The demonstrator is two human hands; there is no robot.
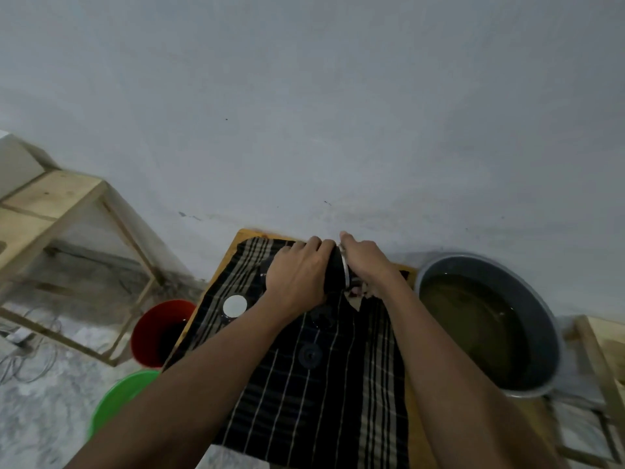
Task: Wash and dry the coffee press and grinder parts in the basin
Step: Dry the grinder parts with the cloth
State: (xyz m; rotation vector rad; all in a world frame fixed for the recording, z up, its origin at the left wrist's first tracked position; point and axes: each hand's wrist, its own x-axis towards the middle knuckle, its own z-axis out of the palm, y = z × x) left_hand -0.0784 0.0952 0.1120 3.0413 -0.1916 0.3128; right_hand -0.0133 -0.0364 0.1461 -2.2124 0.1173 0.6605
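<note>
My left hand (297, 275) grips a black cylinder with a silver rim, the grinder body (336, 272), at the far end of a dark striped cloth (321, 394). My right hand (363, 262) closes on its other end, right at the silver ring. On the cloth lie a white round disc (235, 306) and two small black round parts (309, 355), (321, 316). To the right stands a grey basin (541, 299) of murky water. What lies under my right hand is hidden.
The cloth covers a wooden board (416, 434) set against a grey wall. A red bucket (159, 330) and a green bowl (115, 404) sit on the floor at left. Wooden frames stand at far left (50, 204) and right (605, 367). Cables lie on the floor.
</note>
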